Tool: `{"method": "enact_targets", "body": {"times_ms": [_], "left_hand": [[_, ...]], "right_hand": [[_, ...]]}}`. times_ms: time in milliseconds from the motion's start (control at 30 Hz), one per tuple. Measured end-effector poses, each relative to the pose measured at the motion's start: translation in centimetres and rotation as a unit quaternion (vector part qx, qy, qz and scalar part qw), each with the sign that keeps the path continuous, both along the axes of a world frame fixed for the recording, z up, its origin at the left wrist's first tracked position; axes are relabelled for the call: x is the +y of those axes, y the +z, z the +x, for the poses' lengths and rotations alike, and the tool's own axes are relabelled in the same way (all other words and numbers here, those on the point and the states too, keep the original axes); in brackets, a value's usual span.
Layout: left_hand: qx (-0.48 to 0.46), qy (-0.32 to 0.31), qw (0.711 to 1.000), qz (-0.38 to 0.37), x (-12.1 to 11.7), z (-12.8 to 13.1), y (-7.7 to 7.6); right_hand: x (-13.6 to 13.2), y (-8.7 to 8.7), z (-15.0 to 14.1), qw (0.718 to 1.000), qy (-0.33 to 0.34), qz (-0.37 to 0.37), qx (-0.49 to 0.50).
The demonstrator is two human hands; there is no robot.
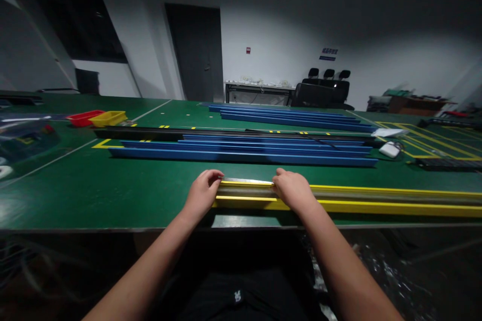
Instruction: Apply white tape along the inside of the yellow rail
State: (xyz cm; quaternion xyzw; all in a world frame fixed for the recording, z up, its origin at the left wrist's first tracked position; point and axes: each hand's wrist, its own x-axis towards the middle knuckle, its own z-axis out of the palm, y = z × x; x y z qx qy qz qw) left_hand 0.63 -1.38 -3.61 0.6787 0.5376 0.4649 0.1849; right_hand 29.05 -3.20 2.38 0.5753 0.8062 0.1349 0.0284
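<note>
Fingers of the left hand point(199, 195) are curled at the left end of the yellow channel point(361, 207), with a small gap showing between thumb and forefinger; whether anything is pinched there cannot be told. Those of the right hand point(293, 189) are bent more tightly and brought down at the channel's far rim, yet whether they are closed on it or on the thin pale strip point(246, 180) seen between the hands is hidden. The channel is laid lengthwise near the front edge of the green table point(150, 195), probably so that its end can be reached by both hands without leaning, while its length is borne by the tabletop to the right. The hands are set apart, seemingly so that a short stretch of rim and strip is steadied at two points. Just beyond, blue profiles point(244, 156) are laid roughly parallel to the channel, presumably so that they can be lined up in little depth, with long black bars point(150, 133) behind them and a white device point(390, 149) near their right ends. Farther back, a yellow bin point(108, 119) and a red bin point(86, 118) are seen at the left, and more blue profiles point(293, 119) are stretched across towards the right.
</note>
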Motion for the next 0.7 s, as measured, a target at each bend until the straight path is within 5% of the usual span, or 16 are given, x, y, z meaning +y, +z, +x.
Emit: {"method": "enact_targets", "body": {"times_ms": [333, 700], "left_hand": [[0.017, -0.018, 0.998, 0.057, -2.0, -0.5, -0.1], [0.005, -0.017, 0.999, 0.045, -2.8, -0.8, -0.4]], "right_hand": [[-2.4, -0.7, -0.4, 0.998, -0.043, 0.044, 0.01], [-4.4, -0.9, -0.5, 0.997, -0.068, 0.011, 0.037]]}}
